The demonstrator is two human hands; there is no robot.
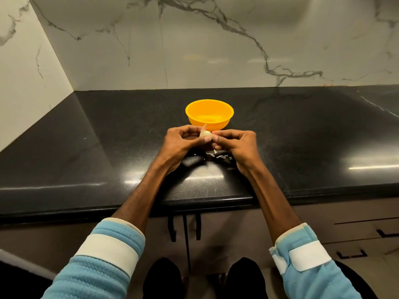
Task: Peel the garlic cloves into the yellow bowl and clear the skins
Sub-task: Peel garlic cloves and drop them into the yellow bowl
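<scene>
**Item 1: grip.** Left hand (181,141) & right hand (235,145) meet fingertip to fingertip at centre. Both have fingers curled in, thumbs & forefingers pinching one pale papery-skinned garlic clove (204,134) btwn them. No slack visible in either pinch; nothing else held.

**Item 2: clove.** Sits slightly to the left-hand side of the meeting point. Long axis approx upright in view: pointed tip w/ loose skin flap to 12 o'clock, blunt end at 6 behind the thumbs. Both hands about equally near.

**Item 3: round yellow plastic bowl (225,124).** At 12 o'clock from clove, just beyond the fingertips; contact can't be told. No cloves seen inside from this angle.

**Item 4: white papery skin scraps (220,156).** At 5–6 o'clock from grip, under the hands, on glossy black stone countertop (90,147).

**Judgement.** Peel looks in progress. Drop to bowl = short fwd move to 12, left hand the likelier carrier.
</scene>
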